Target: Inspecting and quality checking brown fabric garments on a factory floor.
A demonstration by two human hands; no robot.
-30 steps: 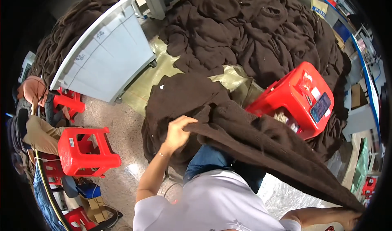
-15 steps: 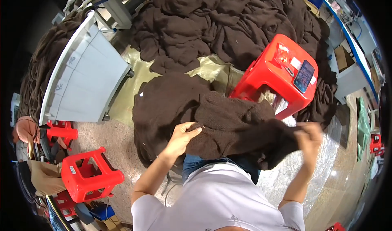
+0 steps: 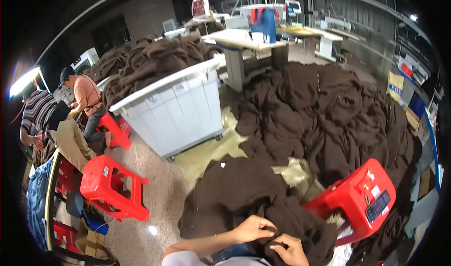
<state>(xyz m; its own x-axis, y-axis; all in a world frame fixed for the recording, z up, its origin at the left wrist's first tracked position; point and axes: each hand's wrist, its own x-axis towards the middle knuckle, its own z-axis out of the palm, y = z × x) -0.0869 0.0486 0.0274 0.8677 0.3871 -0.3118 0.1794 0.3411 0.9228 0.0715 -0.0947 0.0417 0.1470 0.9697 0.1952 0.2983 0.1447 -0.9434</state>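
A dark brown knitted garment (image 3: 307, 223) lies across my lap at the bottom centre. My left hand (image 3: 253, 229) pinches its edge between thumb and fingers. Close beside it, my right hand (image 3: 290, 251) also has fingers and thumb closed on the cloth. The small stretch of fabric between my fingertips is mostly hidden. Just beyond my hands, a low heap of the same brown knitwear (image 3: 225, 191) touches the garment, and the border between them is hard to make out.
A large brown garment pile (image 3: 324, 111) fills the floor ahead. A red stool (image 3: 343, 205) at right bears a phone (image 3: 378, 206). A grey wheeled bin (image 3: 183, 118) heaped with brown clothes stands ahead left. Another red stool (image 3: 115, 186) and a seated co-worker (image 3: 88, 94) are leftward.
The view has tilted up and swung left, showing the room and co-workers. My hands, formerly wide apart with the garment stretched between them, have come together on it.
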